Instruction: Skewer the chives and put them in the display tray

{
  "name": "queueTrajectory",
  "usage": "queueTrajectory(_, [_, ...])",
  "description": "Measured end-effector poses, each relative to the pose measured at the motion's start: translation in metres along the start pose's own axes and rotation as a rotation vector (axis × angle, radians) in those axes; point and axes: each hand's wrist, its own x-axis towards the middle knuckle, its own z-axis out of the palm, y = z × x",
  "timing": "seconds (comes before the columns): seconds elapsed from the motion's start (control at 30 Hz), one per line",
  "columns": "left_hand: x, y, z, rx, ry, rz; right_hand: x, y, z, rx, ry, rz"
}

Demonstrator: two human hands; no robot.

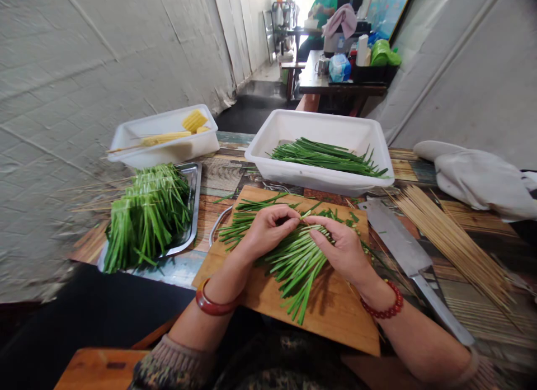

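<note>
Sleeves [174,357], left fingers [279,213] and right fingers [325,224] pinching green stalks [296,261], cleaver [394,234] and skewers [448,239] beside board [331,325], tub [314,174] beyond.

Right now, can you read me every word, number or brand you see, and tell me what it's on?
No words, numbers or brands can be read.
Blue-and-white pack on the back table: its print is too blurred.
Pale patch below the pink cloth: too small to tell if it has words.
Greens, board, knife: nothing readable.
</note>
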Motion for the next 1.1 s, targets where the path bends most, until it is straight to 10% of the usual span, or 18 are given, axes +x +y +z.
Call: queueTrajectory(1.1, [0.0001, -0.0021, 0.0045, -0.241, 0.001, -0.137, -0.0024, 0.0055, 0.004, 0.126, 0.001, 0.071])
